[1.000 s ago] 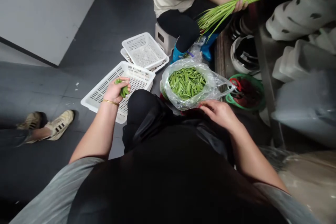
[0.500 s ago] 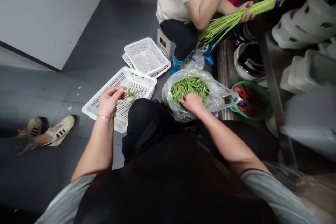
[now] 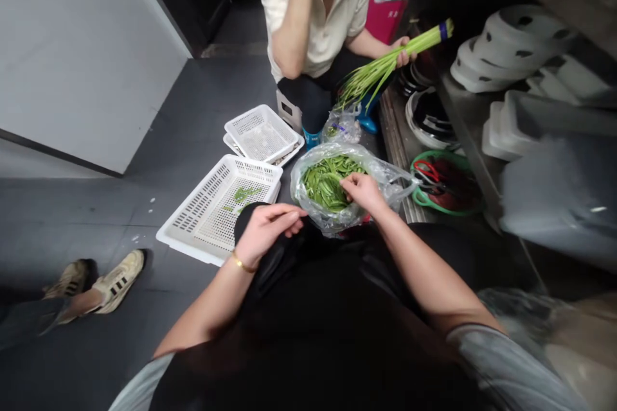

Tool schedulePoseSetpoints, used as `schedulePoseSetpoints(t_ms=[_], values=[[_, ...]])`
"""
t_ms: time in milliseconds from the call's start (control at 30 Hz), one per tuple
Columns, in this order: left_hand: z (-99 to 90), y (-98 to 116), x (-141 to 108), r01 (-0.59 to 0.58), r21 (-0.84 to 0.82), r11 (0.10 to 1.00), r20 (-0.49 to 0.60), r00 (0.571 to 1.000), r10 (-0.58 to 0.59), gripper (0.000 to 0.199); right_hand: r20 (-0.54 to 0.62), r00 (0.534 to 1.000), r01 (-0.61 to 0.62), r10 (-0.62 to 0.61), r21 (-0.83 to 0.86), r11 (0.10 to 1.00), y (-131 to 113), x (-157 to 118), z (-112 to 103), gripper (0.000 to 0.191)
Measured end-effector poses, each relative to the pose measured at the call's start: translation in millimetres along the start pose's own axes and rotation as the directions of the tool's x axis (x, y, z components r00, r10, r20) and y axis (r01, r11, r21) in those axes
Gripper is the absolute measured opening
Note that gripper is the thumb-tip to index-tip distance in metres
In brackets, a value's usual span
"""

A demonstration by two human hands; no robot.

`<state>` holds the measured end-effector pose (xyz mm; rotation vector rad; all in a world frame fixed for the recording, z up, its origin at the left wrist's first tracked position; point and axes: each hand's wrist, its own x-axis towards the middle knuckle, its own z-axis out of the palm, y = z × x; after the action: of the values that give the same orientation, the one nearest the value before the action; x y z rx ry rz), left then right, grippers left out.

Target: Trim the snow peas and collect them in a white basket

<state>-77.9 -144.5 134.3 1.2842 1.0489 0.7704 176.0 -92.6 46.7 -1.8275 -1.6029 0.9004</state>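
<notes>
Green pea pods point(image 3: 324, 185) fill a clear plastic bag point(image 3: 332, 221) in front of my knees. My right hand point(image 3: 362, 192) is over the right side of the pods, thumb and forefinger pinched together; what they hold is too small to name. Nearer to me and left of the bag is my left hand point(image 3: 274, 226), a gold bracelet on its wrist, fingers bent and closed, with nothing clear between them. To the left lies a white perforated basket point(image 3: 193, 205) with a few green pieces point(image 3: 245, 194) in it.
Across from me a seated person holds a bundle of green stalks point(image 3: 385, 64). Two stacked white baskets point(image 3: 263, 131) lie behind the large one. A green basket point(image 3: 446, 209) with red-handled scissors point(image 3: 427, 170) is at the right; another person's shoes point(image 3: 120, 279) are at the left.
My left hand has moved from over the white basket to the right, toward the bag. My right hand has lifted a little from the pods. The view has tilted up, showing more of the seated person.
</notes>
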Motion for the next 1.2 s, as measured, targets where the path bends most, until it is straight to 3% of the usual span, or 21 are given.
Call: schedulePoseSetpoints(t_ms=[100, 167, 233, 333, 400, 500, 633, 733, 900, 1000, 1100, 1200], values=[[42.6, -24, 36, 0.113, -0.124, 0.986, 0.071, 0.992, -0.105, 0.034, -0.029, 1.0, 0.016, -0.012, 0.146, 0.989, 1, -15, -2, 0.033], [62.4, -34, 59, 0.133, -0.173, 0.976, 0.048, 0.991, -0.126, 0.034, -0.097, 0.99, 0.103, -0.101, 0.025, 0.994, -5, -31, 1, 0.032], [72.4, -40, 75, 0.137, -0.211, 0.968, 0.024, 0.991, -0.135, 0.03, -0.131, 0.962, 0.211, -0.24, -0.205, 0.956, -14, -49, 2, 0.031], [72.0, -44, 80, 0.166, -0.291, 0.942, 0.019, 0.986, -0.168, 0.031, -0.022, 0.908, 0.379, -0.418, -0.382, 0.843, -21, -66, -3, 0.032], [65.4, -44, 75, 0.194, -0.385, 0.903, 0.027, 0.98, -0.198, 0.029, 0.033, 0.878, 0.461, -0.478, -0.325, 0.826, -19, -71, -11, 0.032], [54.3, -40, 65, 0.211, -0.484, 0.849, 0.067, 0.977, -0.205, 0.033, 0.026, 0.848, 0.528, -0.53, -0.15, 0.836, -12, -72, -24, 0.025], [49.7, -33, 52, 0.236, -0.439, 0.867, 0.156, 0.97, -0.186, 0.037, 0.032, 0.776, 0.63, -0.63, -0.019, 0.776, -12, -76, -31, 0.018], [52.5, -31, 46, 0.261, -0.419, 0.87, 0.182, 0.963, -0.201, 0.04, 0.061, 0.73, 0.683, -0.681, -0.044, 0.729, -19, -84, -27, 0.02], [56.8, -33, 40, 0.275, -0.475, 0.836, 0.186, 0.96, -0.209, 0.039, 0.079, 0.714, 0.696, -0.695, -0.19, 0.693, -26, -93, -23, 0.022], [56.9, -34, 33, 0.292, -0.504, 0.813, 0.19, 0.956, -0.225, 0.039, 0.076, 0.726, 0.684, -0.683, -0.175, 0.708, -31, -98, -23, 0.028], [51.9, -36, 30, 0.305, -0.507, 0.806, 0.255, 0.946, -0.198, 0.038, 0.107, 0.774, 0.621, -0.624, 0.059, 0.781, -38, -99, -17, 0.033], [44.4, -38, 28, 0.27, -0.479, 0.835, 0.326, 0.938, -0.117, 0.037, 0.262, 0.825, 0.362, -0.501, 0.435, 0.824, -43, -98, -7, 0.036]])
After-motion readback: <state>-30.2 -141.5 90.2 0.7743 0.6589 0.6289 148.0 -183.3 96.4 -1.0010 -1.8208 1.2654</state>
